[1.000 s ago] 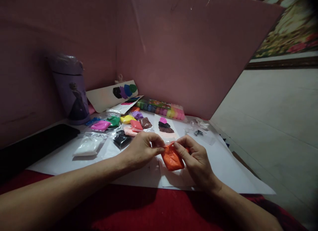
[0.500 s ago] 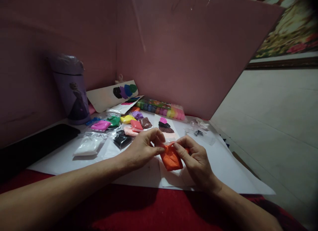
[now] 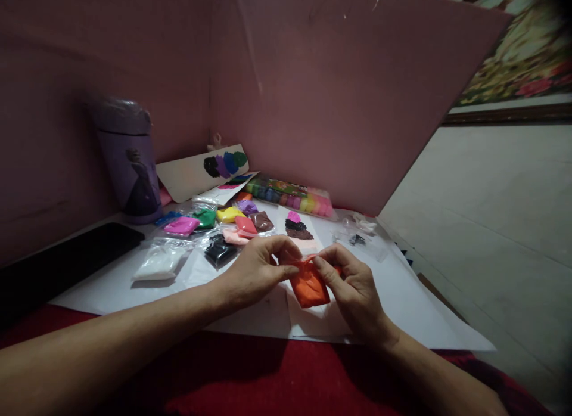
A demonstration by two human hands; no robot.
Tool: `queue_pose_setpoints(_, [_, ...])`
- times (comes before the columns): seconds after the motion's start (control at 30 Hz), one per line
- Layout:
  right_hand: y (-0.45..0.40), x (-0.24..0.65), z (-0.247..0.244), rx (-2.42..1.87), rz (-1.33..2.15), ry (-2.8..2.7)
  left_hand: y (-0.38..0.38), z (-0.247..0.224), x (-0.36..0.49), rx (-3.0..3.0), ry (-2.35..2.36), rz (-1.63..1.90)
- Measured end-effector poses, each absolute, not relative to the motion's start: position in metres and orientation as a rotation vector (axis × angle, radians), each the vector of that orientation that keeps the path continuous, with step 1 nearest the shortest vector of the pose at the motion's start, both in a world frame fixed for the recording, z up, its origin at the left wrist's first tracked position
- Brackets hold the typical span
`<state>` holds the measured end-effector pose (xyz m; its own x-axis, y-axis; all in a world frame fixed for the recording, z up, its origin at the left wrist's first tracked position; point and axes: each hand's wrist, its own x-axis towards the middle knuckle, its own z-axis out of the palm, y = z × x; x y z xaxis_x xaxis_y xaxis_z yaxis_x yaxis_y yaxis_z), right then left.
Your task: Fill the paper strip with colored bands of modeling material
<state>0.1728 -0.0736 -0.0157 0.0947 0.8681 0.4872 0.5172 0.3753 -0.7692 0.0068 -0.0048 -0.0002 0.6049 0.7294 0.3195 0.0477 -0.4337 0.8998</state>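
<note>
An orange packet (image 3: 310, 286) hangs between my two hands, above the white paper. My left hand (image 3: 263, 268) pinches its upper left edge between thumb and fingers. At the upper right edge, my right hand (image 3: 351, 283) grips it with thumb and forefinger. Just behind the packet lies a paper strip with pink, black and brown patches (image 3: 297, 227). Left of my left hand are several small clear bags of coloured material, among them a black one (image 3: 218, 251), a red one (image 3: 245, 226) and a white one (image 3: 157, 261).
A purple cup (image 3: 129, 165) stands at the back left, near a dark flat object (image 3: 80, 258). Along the back lie a painted card (image 3: 187, 176) and a clear pack of coloured pieces (image 3: 290, 195). A clear bag (image 3: 357, 240) lies at right.
The orange packet has shifted very slightly to the right. Both hands keep their hold on it, nearly unmoved.
</note>
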Motion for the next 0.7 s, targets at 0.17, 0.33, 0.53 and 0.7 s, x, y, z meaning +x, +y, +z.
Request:
queue_pose_setpoints(0.17, [-0.0736, 0.1728, -0.0165, -1.253, 0.424, -1.524, -0.0047, 0.0003, 0.0061, 1.863, 0.595, 0.926])
queue_pose_setpoints(0.33, [-0.0736, 0.1733, -0.0169, -1.224, 0.413, -1.498, -0.0035, -0.002, 0.0062, 1.882, 0.616, 0.948])
queue_pose_setpoints(0.53, [-0.072, 0.1726, -0.0173, -1.223, 0.391, -1.51, 0.0014, -0.007, 0.0069, 1.842, 0.549, 0.968])
queue_pose_setpoints(0.7, [-0.0727, 0.1711, -0.0173, -1.225, 0.327, -1.5, 0.0022, -0.007, 0.0068, 1.842, 0.539, 0.977])
